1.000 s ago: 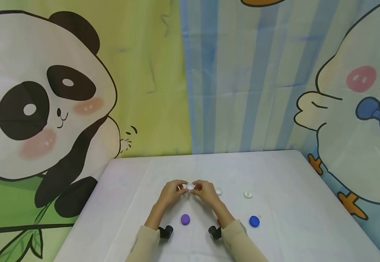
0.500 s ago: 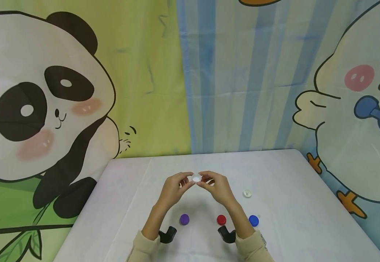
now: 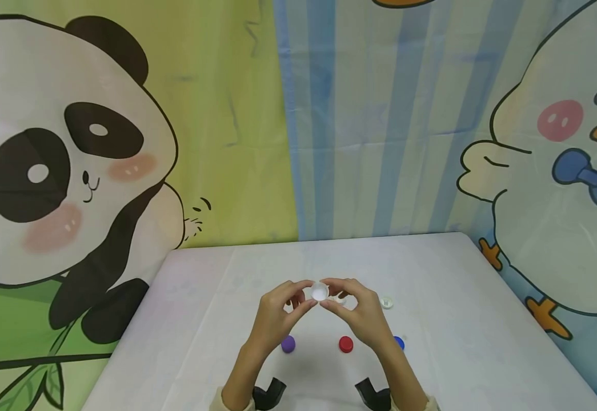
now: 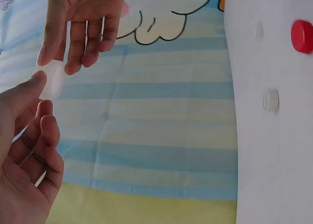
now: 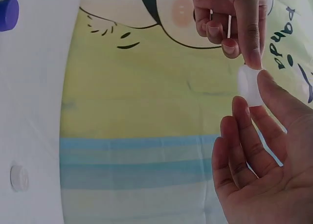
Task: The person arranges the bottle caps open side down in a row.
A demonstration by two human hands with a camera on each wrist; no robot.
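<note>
A small white bottle cap (image 3: pixel 320 291) is held up above the table between my two hands. My left hand (image 3: pixel 276 315) pinches its left side with thumb and forefinger. From the other side, my right hand (image 3: pixel 362 311) pinches it the same way. In the left wrist view the white cap (image 4: pixel 55 81) looks slightly translucent, and the other fingers of both hands curl loosely below it. Nearest the hands on the table are a purple cap (image 3: pixel 288 343), a red cap (image 3: pixel 346 344) and a blue cap (image 3: pixel 399 342), the last partly behind my right forearm.
Another white cap (image 3: pixel 387 302) lies on the white-covered table (image 3: pixel 457 365), right of my right hand. One more white cap (image 4: pixel 270 100) shows in the left wrist view. Behind the table hang cartoon-printed curtains (image 3: pixel 236 125). Black mounts (image 3: pixel 269 394) sit at both wrists.
Both hands have lifted the white cap off the table and brought it nearer the head camera and slightly right. The red cap, formerly mostly covered by the right arm, now shows fully.
</note>
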